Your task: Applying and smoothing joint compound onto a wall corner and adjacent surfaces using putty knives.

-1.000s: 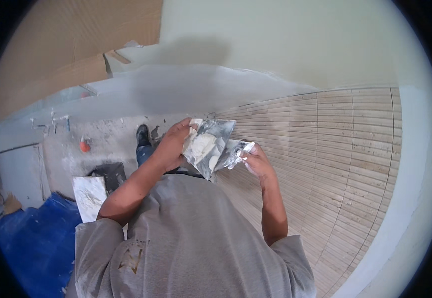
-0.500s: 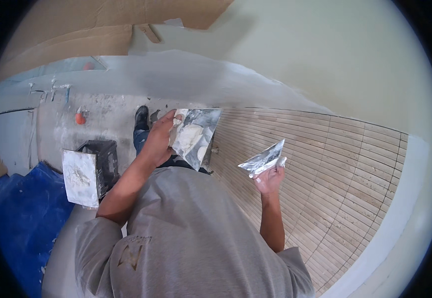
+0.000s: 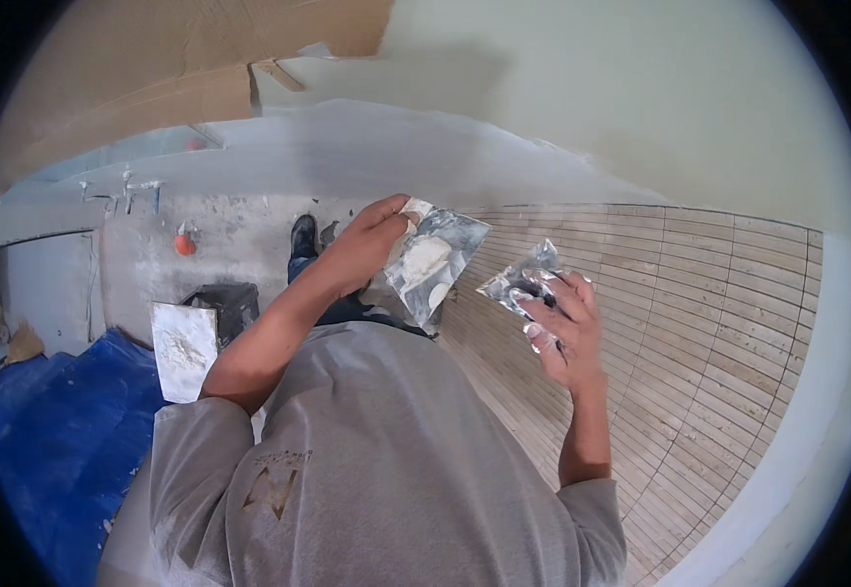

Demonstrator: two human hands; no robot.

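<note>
My left hand [image 3: 375, 241] grips a square, plaster-smeared metal plate [image 3: 455, 245] by its upper left part, with a creamy mound of filler [image 3: 423, 260] on its face. A little to the right, apart from it, my right hand [image 3: 568, 328] is closed round a smaller metal blade [image 3: 502, 287], wet with white paste, its fingers curled over the back of it and dabbed with white. Its handle is hidden by the fingers.
A white board [image 3: 181, 352] leans on a dark bucket [image 3: 230, 308] beside a blue sheet [image 3: 54, 440]. An orange object [image 3: 185, 244] and pipe stubs [image 3: 126, 191] are at the grey floor's far side. Brown cardboard [image 3: 171, 59] covers the upper left; narrow tiles [image 3: 699, 323] lie right.
My right hand first drew the blade away from the plate, then turned over, back now upward. My left hand with the plate shifted left, then back rightward and slightly higher in view.
</note>
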